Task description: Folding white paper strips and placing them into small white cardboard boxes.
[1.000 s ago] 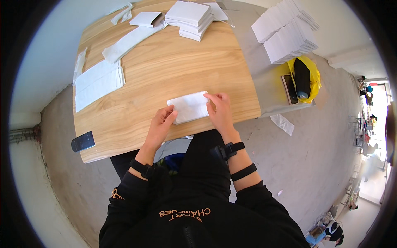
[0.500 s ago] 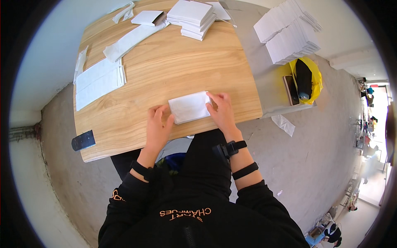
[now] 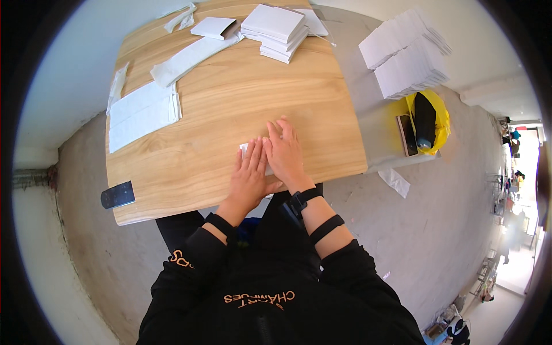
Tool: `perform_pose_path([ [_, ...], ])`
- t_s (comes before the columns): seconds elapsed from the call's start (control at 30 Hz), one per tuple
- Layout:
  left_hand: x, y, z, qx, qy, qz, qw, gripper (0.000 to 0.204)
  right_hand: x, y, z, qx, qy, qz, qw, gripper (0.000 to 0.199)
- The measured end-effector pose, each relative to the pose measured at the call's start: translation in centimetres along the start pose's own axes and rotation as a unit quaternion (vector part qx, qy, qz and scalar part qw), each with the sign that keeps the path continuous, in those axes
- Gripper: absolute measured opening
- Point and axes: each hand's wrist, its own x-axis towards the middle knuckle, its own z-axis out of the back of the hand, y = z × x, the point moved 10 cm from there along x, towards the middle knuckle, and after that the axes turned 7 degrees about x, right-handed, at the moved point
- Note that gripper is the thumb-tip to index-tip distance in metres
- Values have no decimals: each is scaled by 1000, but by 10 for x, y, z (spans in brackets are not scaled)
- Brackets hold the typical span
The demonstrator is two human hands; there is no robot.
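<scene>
A small white folded packet (image 3: pixel 244 147) lies on the wooden table (image 3: pixel 230 103) close to its front edge, mostly hidden beneath my hands. Paper or thin plastic, I cannot tell which. My left hand (image 3: pixel 248 178) rests flat over it with the fingers stretched out. Beside it, my right hand (image 3: pixel 284 154) also lies on the packet, its fingers extended and slightly apart. The two hands touch or nearly touch, and neither grips anything.
Flat white sheets (image 3: pixel 144 116) and a long white strip (image 3: pixel 192 58) lie left. White boxes (image 3: pixel 273 24) are stacked at the back, near an open box (image 3: pixel 213 27). Rightward stand more white stacks (image 3: pixel 402 54), a phone (image 3: pixel 407 135) and a yellow bag (image 3: pixel 441 121). A dark object (image 3: pixel 118 196) sits front left.
Both hands have come together over the packet. Before, they were at its two ends with fingers curved; now they lie flat on top and cover most of it.
</scene>
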Motion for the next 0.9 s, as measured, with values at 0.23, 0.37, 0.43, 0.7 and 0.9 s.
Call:
perform_pose_path([
  [0.23, -1, 1, -8, -3, 19, 4, 1000, 94, 0, -11, -17, -83, 23, 3, 996, 45],
  [0.37, -1, 4, -8, 5, 23, 11, 1000, 95, 1, -11, -19, -101, 28, -6, 994, 47],
  [0.43, -3, 4, -9, -11, 17, 19, 1000, 97, 1, -11, -20, -105, 32, -9, 994, 47],
  [0.7, 1, 5, -7, -19, 11, 29, 999, 102, 4, -10, -20, -123, 20, 6, 992, 48],
  [0.9, -2, 5, -17, 2, 40, 42, 998, 105, 1, -9, -20, -136, 31, -8, 990, 48],
])
